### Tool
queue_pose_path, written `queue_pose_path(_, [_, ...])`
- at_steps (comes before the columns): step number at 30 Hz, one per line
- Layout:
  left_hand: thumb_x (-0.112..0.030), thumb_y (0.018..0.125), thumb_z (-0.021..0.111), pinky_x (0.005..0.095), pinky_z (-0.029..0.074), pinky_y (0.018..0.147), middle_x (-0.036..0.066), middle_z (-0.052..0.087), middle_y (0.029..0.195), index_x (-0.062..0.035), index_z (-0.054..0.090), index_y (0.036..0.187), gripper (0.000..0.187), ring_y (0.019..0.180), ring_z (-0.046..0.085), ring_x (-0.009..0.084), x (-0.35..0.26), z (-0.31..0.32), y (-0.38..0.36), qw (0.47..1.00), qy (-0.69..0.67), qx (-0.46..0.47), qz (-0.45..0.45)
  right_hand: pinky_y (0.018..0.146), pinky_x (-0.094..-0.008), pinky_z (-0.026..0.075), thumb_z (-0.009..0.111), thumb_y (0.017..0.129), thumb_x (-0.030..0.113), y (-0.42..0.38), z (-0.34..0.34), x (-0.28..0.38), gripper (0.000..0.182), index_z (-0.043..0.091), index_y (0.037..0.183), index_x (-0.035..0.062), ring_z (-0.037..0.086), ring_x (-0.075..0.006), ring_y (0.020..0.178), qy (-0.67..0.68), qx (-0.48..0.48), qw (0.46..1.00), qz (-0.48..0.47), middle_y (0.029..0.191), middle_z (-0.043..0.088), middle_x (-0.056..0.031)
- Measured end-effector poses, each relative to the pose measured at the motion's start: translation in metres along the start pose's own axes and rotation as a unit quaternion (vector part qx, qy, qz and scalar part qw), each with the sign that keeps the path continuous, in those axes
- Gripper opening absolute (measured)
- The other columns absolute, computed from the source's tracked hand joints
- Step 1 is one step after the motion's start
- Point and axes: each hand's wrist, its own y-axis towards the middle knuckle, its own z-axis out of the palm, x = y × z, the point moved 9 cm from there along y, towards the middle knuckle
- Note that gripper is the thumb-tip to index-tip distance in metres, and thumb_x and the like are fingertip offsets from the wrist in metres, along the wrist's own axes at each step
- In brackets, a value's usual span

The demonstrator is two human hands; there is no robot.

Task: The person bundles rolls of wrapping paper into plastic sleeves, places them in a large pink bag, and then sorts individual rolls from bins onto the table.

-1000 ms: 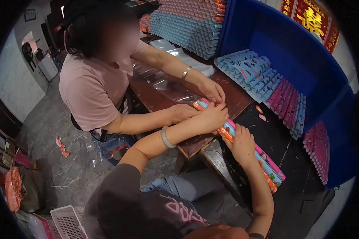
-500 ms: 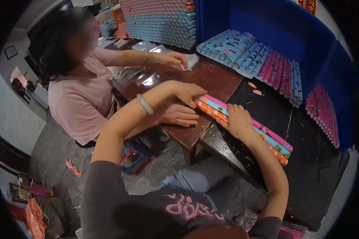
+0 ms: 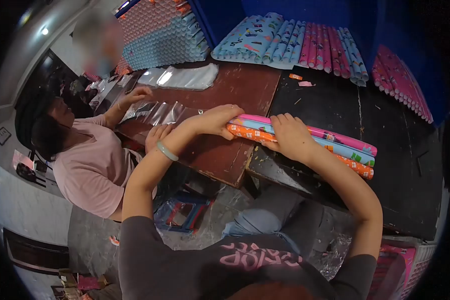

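Several rolls of patterned paper, pink, light blue and orange (image 3: 352, 156), lie side by side in a bundle over the joint of the two tables. My left hand (image 3: 222, 120), with a pale green bangle on its wrist, is wrapped round the bundle's left end. Farther right, my right hand (image 3: 291, 135) grips the same bundle from above, fingers over the pink roll and thumb by the orange one. The rolls' right ends stick out past my right forearm.
A co-worker (image 3: 92, 162) sits at the left by the brown table (image 3: 245, 90), near clear plastic bags (image 3: 180, 77). Blue and pink rolls (image 3: 325, 47) line the back of the black table (image 3: 330, 102). A large stack of rolls (image 3: 160, 40) stands behind.
The view has shifted, and the bundle appears higher and flatter, with both my hands still on it. The co-worker's far hand has drawn back from the plastic bags.
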Motion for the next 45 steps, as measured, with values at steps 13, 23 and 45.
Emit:
queue_pose_path(13, [-0.031,0.058,0.076,0.0380,0.041,0.086,0.020,0.051,0.102,0.0092,0.044,0.111,0.074,0.096,0.050,0.0340,-0.116,0.040,0.064,0.988,0.080,-0.074,0.105,0.094,-0.0395,0.037,0.063,0.078,0.034,-0.160,-0.082,-0.068,0.062,0.043,0.123,-0.0042,0.044,-0.0354,0.115,-0.024,-0.117,0.985,0.126,0.122,0.048,-0.0217])
queue_pose_path(23, [-0.033,0.063,0.074,0.0389,0.039,0.093,0.021,0.047,0.113,0.0108,0.041,0.117,0.077,0.106,0.046,0.0348,-0.152,0.069,0.116,0.991,0.102,-0.008,0.088,0.109,-0.0331,0.011,0.031,0.094,0.046,-0.360,-0.060,-0.166,0.065,0.021,0.141,0.0023,0.017,-0.0212,0.135,0.458,-0.318,0.752,0.350,0.146,0.020,-0.0127])
queue_pose_path(45, [-0.037,0.062,0.072,0.0390,0.041,0.089,0.023,0.051,0.104,0.0118,0.046,0.108,0.072,0.099,0.050,0.0352,-0.201,0.077,0.141,0.976,0.147,-0.049,0.153,0.107,-0.0359,0.020,0.041,0.095,0.031,-0.386,-0.083,-0.138,0.054,0.026,0.140,0.0051,0.025,-0.0276,0.133,0.235,-0.315,0.800,0.453,0.143,0.027,-0.0163])
